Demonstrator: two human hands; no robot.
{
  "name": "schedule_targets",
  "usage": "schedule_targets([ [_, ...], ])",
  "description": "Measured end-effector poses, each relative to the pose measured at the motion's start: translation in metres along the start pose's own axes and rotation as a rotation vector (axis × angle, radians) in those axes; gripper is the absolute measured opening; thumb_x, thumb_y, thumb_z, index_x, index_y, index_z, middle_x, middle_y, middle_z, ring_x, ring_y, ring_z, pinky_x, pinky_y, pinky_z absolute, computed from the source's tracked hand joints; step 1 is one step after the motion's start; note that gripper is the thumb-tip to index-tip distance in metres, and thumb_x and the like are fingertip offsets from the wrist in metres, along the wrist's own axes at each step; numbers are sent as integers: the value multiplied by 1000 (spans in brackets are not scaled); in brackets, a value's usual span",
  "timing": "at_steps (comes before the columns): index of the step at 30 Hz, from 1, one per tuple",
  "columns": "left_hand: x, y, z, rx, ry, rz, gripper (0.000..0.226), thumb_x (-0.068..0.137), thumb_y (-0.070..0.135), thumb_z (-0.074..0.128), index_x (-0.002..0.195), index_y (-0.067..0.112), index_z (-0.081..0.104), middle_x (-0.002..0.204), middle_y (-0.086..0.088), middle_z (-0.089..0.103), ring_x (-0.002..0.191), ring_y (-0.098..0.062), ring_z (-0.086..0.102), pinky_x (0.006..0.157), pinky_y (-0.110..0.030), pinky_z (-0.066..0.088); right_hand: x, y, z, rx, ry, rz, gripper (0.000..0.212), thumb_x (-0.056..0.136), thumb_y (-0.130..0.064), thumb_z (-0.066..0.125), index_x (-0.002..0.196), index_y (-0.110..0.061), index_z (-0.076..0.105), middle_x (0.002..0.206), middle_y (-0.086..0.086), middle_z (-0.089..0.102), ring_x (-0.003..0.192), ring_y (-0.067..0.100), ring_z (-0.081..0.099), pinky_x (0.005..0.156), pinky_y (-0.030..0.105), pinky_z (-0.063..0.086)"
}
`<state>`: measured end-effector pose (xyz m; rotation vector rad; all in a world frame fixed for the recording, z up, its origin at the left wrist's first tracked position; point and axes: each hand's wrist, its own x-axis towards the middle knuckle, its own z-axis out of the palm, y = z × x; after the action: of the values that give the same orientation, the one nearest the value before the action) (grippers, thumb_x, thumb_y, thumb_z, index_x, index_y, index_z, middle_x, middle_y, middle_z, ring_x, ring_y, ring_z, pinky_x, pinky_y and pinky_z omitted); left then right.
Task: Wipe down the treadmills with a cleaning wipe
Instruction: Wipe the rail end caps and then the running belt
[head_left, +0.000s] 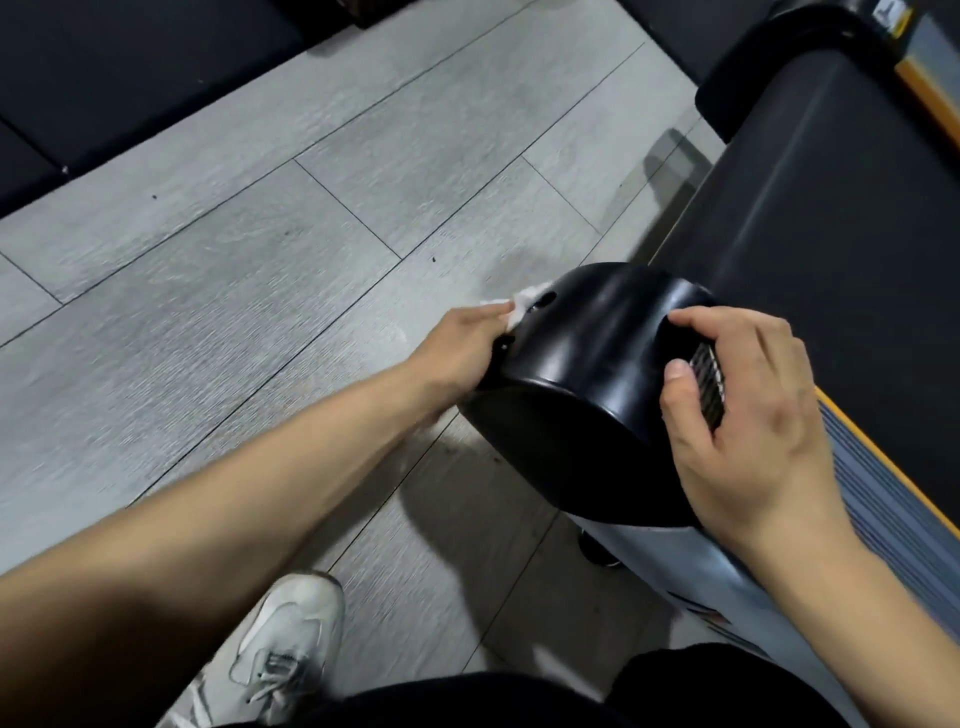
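Nearest is a white shoe (291, 634) on the grey floor (234, 270), at the bottom left. Dark trousers (519, 701) show at the bottom edge.

A little farther, on the right, the right hand (748, 426) rests on a shiny black cover (582, 374). This cover is the end cap of the treadmill (831, 234). The fingers curl over its right edge by a small grille (709, 387), and the thumb presses on the top.

On the left side of the cover, the left hand (462, 348) pinches a white wipe (524, 306). The wipe touches the cover's far left side. Only a small bit of it shows past the fingers.

Farther right, the black belt of the treadmill runs away, with an orange strip (935, 109) along its edge. Dark mats (130, 78) lie at the far left.
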<state>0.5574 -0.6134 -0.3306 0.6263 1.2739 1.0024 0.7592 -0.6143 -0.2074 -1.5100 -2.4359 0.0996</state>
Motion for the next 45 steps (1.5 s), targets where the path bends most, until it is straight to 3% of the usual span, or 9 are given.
schedule_targets([
  [4,-48,-9,6,40,146,78,36,107,22,50,140,22,63,140,11,62,134,-2,51,118,-20,32,-2,0,0,19,-11,-5,35,96,-22,49,128,-12,58,124,6,55,111,24,48,98,8,25],
  [7,-78,17,23,181,114,356,40,104,21,49,142,21,60,149,11,54,141,4,42,120,-16,26,0,3,-2,30,-9,-40,33,95,-20,51,126,-11,60,120,5,56,106,23,50,94,18,31],
  [12,-69,57,79,921,-128,791,48,102,14,46,149,8,50,160,-11,41,152,-22,31,124,-26,4,7,31,-21,166,1,-71,35,89,-6,68,122,-7,57,118,1,53,97,12,56,85,14,42],
  [20,-48,74,137,1444,51,671,56,110,24,29,163,12,16,171,-14,8,158,-27,10,126,-34,1,6,84,-22,119,65,-143,46,90,-25,60,131,-6,53,118,7,64,103,29,62,90,47,48],
  [25,-67,68,121,1176,320,347,56,108,18,35,162,13,23,169,-11,19,156,-22,19,124,-34,20,7,84,-12,221,33,-368,44,84,-3,53,126,-8,65,129,6,65,120,24,57,104,33,37],
  [32,-108,38,154,942,695,336,47,108,12,37,155,6,39,162,-16,36,151,-26,31,120,-24,17,4,90,-14,371,-3,-366,42,87,-20,42,119,-16,68,123,-1,67,114,20,61,100,42,45],
  [37,-135,12,194,768,819,226,56,111,23,31,164,16,14,171,-6,11,157,-18,10,119,-17,6,6,94,-14,360,-12,-347,41,87,-24,41,119,-20,66,120,-2,66,110,23,59,97,42,40],
  [40,-132,12,227,409,805,81,62,111,27,26,163,28,-8,171,-11,12,154,-32,21,127,-40,17,11,96,-14,338,-14,-341,41,86,-26,41,119,-20,65,118,3,65,107,29,57,93,44,41],
  [45,-129,1,239,28,888,-29,54,113,34,18,164,30,0,170,-5,16,154,-30,23,122,-35,18,6,91,-15,332,-53,-368,38,89,-21,44,121,-19,63,121,9,62,110,35,54,93,46,40],
])
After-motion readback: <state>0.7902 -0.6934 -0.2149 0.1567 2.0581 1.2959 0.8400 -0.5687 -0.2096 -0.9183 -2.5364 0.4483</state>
